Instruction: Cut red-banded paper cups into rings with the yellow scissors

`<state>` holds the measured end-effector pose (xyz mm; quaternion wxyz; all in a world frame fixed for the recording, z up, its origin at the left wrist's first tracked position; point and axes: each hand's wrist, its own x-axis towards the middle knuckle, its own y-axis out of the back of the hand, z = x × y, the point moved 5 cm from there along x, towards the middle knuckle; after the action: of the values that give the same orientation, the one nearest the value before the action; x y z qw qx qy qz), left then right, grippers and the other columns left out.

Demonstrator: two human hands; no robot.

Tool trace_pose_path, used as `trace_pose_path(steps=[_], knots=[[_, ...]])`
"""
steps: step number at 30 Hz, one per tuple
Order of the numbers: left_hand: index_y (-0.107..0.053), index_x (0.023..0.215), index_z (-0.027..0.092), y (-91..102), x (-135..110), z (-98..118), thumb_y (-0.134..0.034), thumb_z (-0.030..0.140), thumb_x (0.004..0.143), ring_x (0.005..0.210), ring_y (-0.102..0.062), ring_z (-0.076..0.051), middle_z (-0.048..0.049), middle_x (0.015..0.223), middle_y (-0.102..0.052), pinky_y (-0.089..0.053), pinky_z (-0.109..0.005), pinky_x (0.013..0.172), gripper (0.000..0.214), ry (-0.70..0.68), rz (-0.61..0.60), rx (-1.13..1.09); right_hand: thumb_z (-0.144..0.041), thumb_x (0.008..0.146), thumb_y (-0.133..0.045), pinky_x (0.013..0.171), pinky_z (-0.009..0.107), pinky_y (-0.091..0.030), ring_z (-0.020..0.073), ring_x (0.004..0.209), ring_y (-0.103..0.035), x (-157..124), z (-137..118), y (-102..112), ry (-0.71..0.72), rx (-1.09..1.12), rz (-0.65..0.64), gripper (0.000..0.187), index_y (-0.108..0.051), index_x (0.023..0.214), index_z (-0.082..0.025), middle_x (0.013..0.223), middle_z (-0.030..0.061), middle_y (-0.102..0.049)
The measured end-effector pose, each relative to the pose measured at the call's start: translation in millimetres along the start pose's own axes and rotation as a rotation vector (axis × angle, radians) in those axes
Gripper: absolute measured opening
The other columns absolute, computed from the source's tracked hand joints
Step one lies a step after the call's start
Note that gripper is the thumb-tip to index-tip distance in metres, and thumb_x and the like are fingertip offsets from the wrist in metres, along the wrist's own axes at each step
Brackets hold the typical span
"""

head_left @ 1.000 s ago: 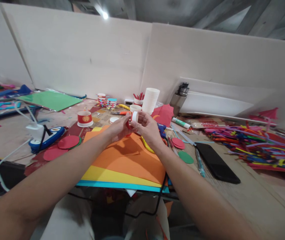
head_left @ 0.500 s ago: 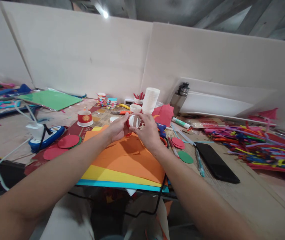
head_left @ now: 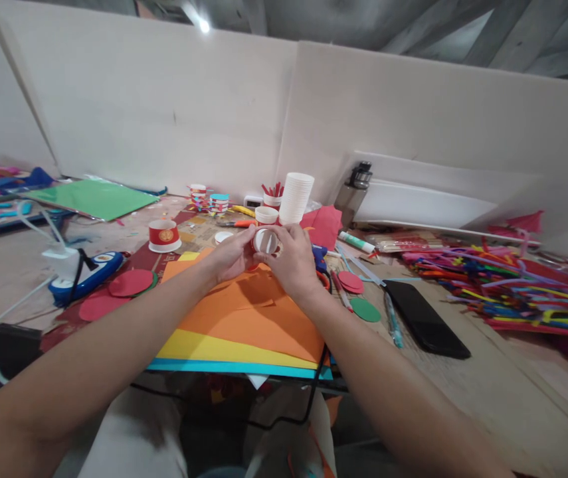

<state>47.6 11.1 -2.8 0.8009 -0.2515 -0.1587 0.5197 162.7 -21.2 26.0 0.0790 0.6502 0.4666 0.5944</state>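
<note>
- The left hand [head_left: 231,255] and the right hand [head_left: 294,264] meet above the table, fingers of both closed on one small cup [head_left: 266,240].
- The small cup is pinched between them from either side, its round white end turned toward the camera and a red band showing at its left edge.
- Under the hands lie orange paper sheets [head_left: 258,318], stacked on a yellow sheet [head_left: 204,346].
- Just behind the hands stands a stack of white cups [head_left: 296,198]; a red-banded cup [head_left: 164,236] sits off to the left.
- Red paper circles [head_left: 129,283] lie near a blue glue gun [head_left: 87,275] on the left.
- On the right are a green circle [head_left: 365,309], a black phone [head_left: 426,318] and a heap of pipe cleaners [head_left: 507,285].
</note>
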Motion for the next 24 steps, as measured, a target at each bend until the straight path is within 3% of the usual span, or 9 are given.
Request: trace_pose_path(steps=[4, 7, 14, 24], knots=[[-0.065, 0.114, 0.015, 1.4, -0.2, -1.2, -0.049, 0.031, 0.095, 0.068, -0.064, -0.013, -0.0086, 0.094, -0.071, -0.05, -0.02, 0.051, 0.029, -0.013, -0.002, 0.026, -0.031, 0.068, -0.084, 0.089, 0.045, -0.045, 0.0301, 0.101, -0.052, -0.3, -2.8, 1.5, 0.019, -0.056, -0.011, 0.053, -0.066, 0.118, -0.022, 0.108, 0.0121, -0.06], [-0.066, 0.113, 0.016, 1.5, -0.5, -1.4, -0.052, 0.033, 0.094, 0.061, -0.061, -0.011, -0.0076, 0.092, -0.071, -0.049, -0.02, 0.05, 0.029, -0.013, -0.01, 0.022, -0.032, 0.07, -0.083, 0.088, 0.046, -0.045, 0.0303, 0.1, -0.052, -0.4, -3.4, 2.7, 0.024, -0.074, -0.001, 0.052, -0.066, 0.118, -0.023, 0.107, 0.0119, -0.06], [-0.067, 0.114, 0.016, 0.2, -1.0, 0.5, -0.046, 0.03, 0.097, 0.057, -0.057, -0.008, -0.007, 0.092, -0.071, -0.046, -0.017, 0.048, 0.031, 0.013, -0.029, -0.008, -0.032, 0.067, -0.085, 0.086, 0.044, -0.047, 0.0298, 0.097, -0.053, 0.4, -3.3, 2.7, 0.018, -0.05, 0.004, 0.056, -0.066, 0.119, -0.022, 0.103, 0.0119, -0.06], [-0.068, 0.109, 0.017, 4.8, 0.7, -2.2, -0.049, 0.032, 0.095, 0.053, -0.054, -0.008, -0.006, 0.086, -0.07, -0.047, -0.02, 0.051, 0.029, -0.019, -0.04, 0.037, -0.032, 0.071, -0.082, 0.086, 0.044, -0.048, 0.029, 0.097, -0.053, -1.1, -2.5, 1.9, 0.004, 0.005, 0.009, 0.045, -0.068, 0.113, -0.024, 0.101, 0.0107, -0.057]])
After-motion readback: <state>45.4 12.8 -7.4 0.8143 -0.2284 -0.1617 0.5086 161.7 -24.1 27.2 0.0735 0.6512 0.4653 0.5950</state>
